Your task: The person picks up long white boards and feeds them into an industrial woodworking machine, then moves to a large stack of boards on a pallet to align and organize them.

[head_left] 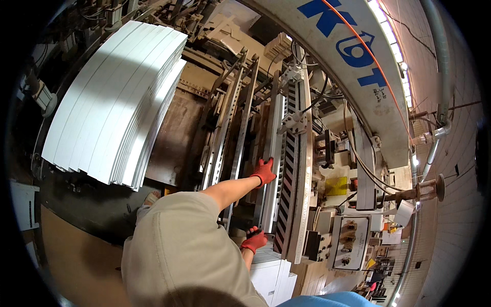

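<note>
My left hand [264, 172], in a red glove, reaches to the left edge of a long, narrow white board [276, 130] lying along the machine. Its fingers are spread and seem to touch that edge. Lower down, my right hand [254, 239] wears a red glove with dark patches. Its fingers are curled at the near end of the board, and their grip is partly hidden. Beside the board runs a black-and-white striped guard [288, 189]. Metal rails [244, 117] lie to the left of my hands.
A tall stack of white boards [115, 102] stands at the left. White boxy pieces [271, 273] sit below my right hand. At the right are a control box with knobs [351, 242], hanging cables and a large machine beam [353, 56]. A brown panel [176, 138] lies beside the stack.
</note>
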A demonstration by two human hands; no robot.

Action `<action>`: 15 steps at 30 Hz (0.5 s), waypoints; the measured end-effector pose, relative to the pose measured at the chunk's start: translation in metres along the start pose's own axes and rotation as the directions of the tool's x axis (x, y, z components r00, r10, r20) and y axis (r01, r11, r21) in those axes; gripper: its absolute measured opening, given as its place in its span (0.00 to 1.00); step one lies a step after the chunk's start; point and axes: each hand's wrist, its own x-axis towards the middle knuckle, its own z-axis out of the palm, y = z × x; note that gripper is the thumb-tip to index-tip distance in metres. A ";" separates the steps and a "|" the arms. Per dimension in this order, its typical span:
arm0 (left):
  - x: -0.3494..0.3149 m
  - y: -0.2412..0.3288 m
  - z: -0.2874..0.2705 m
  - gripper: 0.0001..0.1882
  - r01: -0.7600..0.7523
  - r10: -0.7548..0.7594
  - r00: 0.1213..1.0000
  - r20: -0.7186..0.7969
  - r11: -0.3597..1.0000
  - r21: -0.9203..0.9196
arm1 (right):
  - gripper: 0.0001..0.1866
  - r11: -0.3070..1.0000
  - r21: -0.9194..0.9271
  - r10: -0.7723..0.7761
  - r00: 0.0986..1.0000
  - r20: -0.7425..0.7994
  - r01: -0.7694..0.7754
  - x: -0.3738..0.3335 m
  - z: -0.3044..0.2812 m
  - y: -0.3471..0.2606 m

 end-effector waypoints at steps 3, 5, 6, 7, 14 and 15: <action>0.015 0.001 -0.004 0.44 0.038 -0.038 0.999 -0.018 0.999 0.015 | 0.06 0.998 -0.063 0.019 0.994 0.105 -0.012 -0.001 0.019 -0.005; 0.027 0.008 -0.012 0.43 0.068 -0.068 0.998 0.009 0.998 0.007 | 0.06 0.994 -0.110 0.007 0.988 0.154 0.010 0.000 0.021 -0.006; 0.035 0.012 -0.015 0.43 0.079 -0.079 0.997 -0.006 0.996 0.044 | 0.06 0.991 -0.126 -0.012 0.982 0.189 0.036 0.004 0.027 -0.008; 0.042 0.015 -0.018 0.43 0.091 -0.090 0.996 -0.021 0.993 0.081 | 0.05 0.988 -0.141 -0.031 0.974 0.223 0.064 0.008 0.033 -0.010; 0.047 -0.009 0.023 0.40 0.066 -0.065 0.998 0.021 0.998 -0.005 | 0.04 0.994 -0.073 -0.059 0.958 0.279 0.082 -0.002 0.015 -0.012; 0.055 -0.024 0.033 0.39 0.039 -0.039 0.999 -0.001 0.998 -0.045 | 0.05 0.992 -0.058 -0.086 0.945 0.314 0.110 0.003 0.016 -0.009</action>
